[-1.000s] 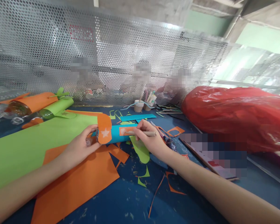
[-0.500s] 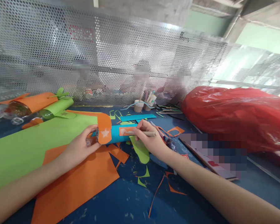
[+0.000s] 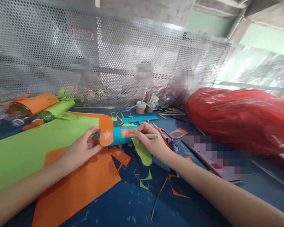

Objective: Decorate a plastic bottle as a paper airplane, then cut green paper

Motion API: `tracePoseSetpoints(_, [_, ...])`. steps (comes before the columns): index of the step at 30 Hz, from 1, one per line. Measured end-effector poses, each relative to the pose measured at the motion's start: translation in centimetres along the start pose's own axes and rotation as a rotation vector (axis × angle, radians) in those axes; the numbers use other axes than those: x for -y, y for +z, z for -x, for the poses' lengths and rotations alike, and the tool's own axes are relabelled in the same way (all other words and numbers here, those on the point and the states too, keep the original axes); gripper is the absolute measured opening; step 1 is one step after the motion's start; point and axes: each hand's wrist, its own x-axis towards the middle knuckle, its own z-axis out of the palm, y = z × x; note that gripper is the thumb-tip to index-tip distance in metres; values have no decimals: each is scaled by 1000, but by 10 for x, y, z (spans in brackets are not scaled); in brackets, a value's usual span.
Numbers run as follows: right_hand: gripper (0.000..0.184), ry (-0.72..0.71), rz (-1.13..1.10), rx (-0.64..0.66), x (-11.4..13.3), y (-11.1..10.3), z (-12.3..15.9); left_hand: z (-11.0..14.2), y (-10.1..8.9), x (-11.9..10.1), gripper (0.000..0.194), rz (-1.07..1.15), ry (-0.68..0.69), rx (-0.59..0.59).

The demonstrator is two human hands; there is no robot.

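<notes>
My left hand [image 3: 84,146] is wrapped round the left end of a clear plastic bottle, whose body is covered in blue paper [image 3: 117,136]. An orange paper band [image 3: 106,122] with a pale star on it sits round the bottle beside my fingers. Farther right on the blue paper is a small orange rectangle [image 3: 125,133] with a whitish patch. Pinched in my right hand [image 3: 150,138] is a pale pen [image 3: 152,136], its thin tip at that rectangle. A rounded green paper piece [image 3: 143,153] shows below the right end of the bottle.
Green sheet [image 3: 38,142] and orange sheet [image 3: 80,186] lie at left, with paper-wrapped bottles [image 3: 41,103] behind. Paper scraps litter the blue table [image 3: 123,208]. Cups of pens [image 3: 140,107] stand by the perforated metal screen [image 3: 118,56]. A red plastic bag [image 3: 239,116] bulges at right.
The pen's tip has shifted slightly on the orange rectangle, with my right hand moving very little. My left hand and the bottle stay in place.
</notes>
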Motion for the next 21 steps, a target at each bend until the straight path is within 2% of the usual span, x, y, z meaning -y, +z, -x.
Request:
tracePoseSetpoints(4, [22,-36,6,-36,-2,0,-1,-1,0,1,74,-1,-20,17])
tracePoseSetpoints(13, [23,-1,-14,-4,2,1,1,-1,0,3,77,-16,-20,9])
tracePoseSetpoints(21, [22,5,7,-10,3,0,0,-1,0,3,72,6,-14,11])
